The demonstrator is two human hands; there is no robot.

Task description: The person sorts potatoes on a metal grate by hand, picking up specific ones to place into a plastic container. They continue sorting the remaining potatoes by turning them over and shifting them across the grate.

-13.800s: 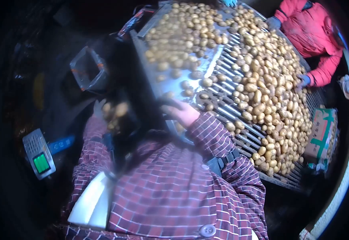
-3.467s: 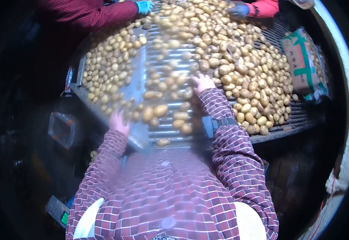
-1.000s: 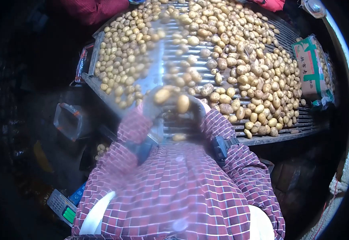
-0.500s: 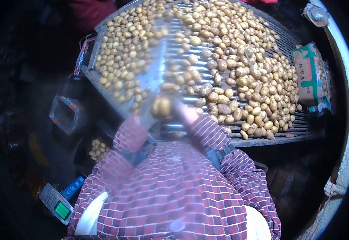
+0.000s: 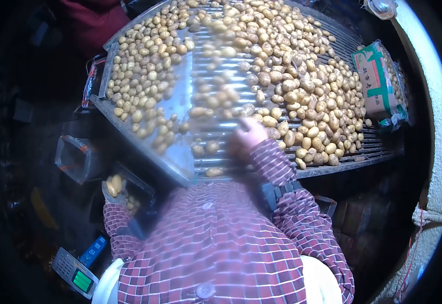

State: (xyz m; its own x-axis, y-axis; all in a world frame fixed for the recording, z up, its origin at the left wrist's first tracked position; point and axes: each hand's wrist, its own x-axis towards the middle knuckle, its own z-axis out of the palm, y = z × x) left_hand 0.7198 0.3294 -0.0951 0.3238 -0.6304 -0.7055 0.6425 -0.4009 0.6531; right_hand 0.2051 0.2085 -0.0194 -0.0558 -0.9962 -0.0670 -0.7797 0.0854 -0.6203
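Observation:
My left hand (image 5: pixel 106 191), which looks gloved, is down at the lower left with its fingers curled round a couple of yellow potatoes (image 5: pixel 113 185). It hangs above a dark container in which more potatoes (image 5: pixel 131 204) show. Over the near part of the slatted metal table (image 5: pixel 221 163), my right hand (image 5: pixel 253 133) reaches in among loose potatoes (image 5: pixel 269 121). Motion smears its fingers, so whether they grip anything is hidden. Many potatoes lie on the slats to its right, and smaller ones (image 5: pixel 145 81) cover the smooth metal chute (image 5: pixel 180 147) on the left.
A printed box with green tape (image 5: pixel 375 81) stands at the table's right end. A digital scale (image 5: pixel 74 272) with a lit green display is at lower left, below a clear plastic bag or bin (image 5: pixel 73 158). A person's dark red sleeve (image 5: pixel 97 23) appears at upper left. A pale beam (image 5: pixel 433 86) runs down the right.
My left hand has moved from the table's near edge down and left to the container, holding potatoes. My right hand has shifted slightly right and up over the slats. The view has shifted too.

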